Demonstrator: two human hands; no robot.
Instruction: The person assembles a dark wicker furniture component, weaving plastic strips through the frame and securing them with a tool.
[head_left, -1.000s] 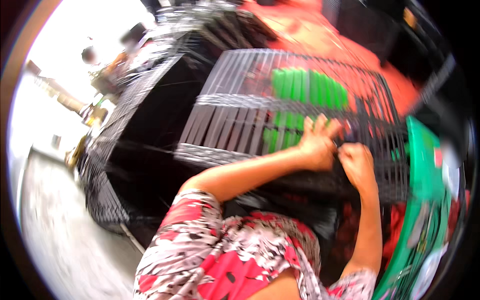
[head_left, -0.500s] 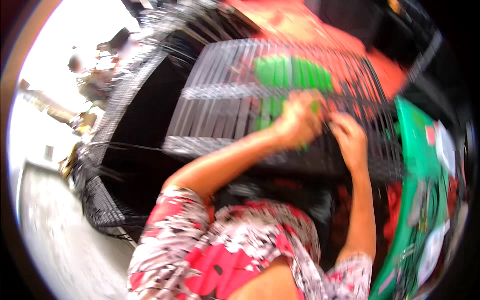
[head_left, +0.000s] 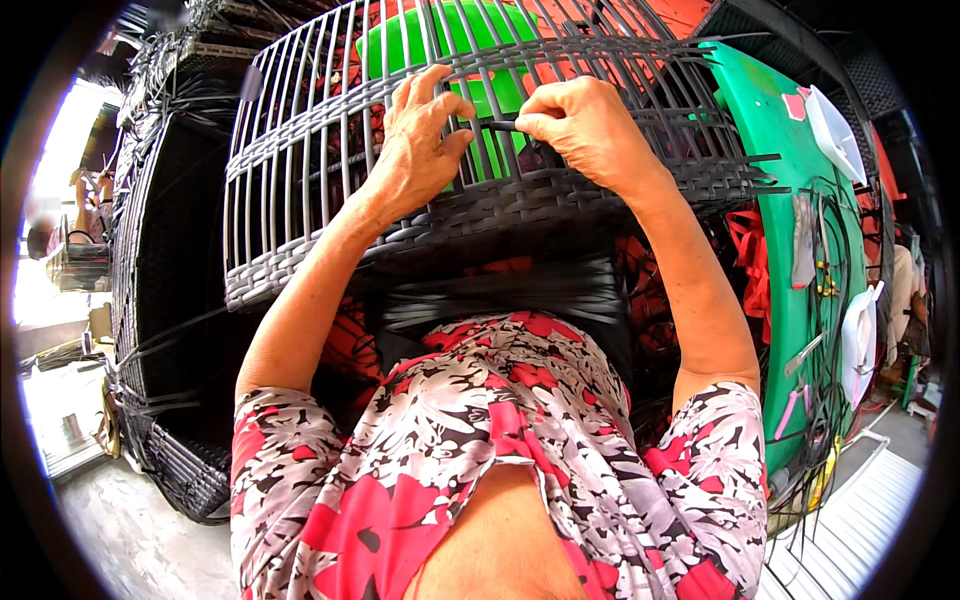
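— Where do we have our hands?

— Both are up on the half-woven wicker frame [head_left: 480,170], a basket-like piece of grey upright ribs with dark woven bands across its lower part. It sits tilted in front of our chest.

— And the grip?

— Our left hand [head_left: 420,140] is curled over the ribs, fingers hooked between them and pinching a dark rattan strand [head_left: 500,126]. Our right hand [head_left: 590,125] is clenched on the same strand, thumb and forefinger nipping its end just beside the left fingertips.

— What lies around us?

— A green plastic stool [head_left: 450,40] shows through the ribs behind the frame. At our right is a green worktop [head_left: 790,260] with loose dark strands and small tools. At our left stands a tall black woven piece [head_left: 170,300].
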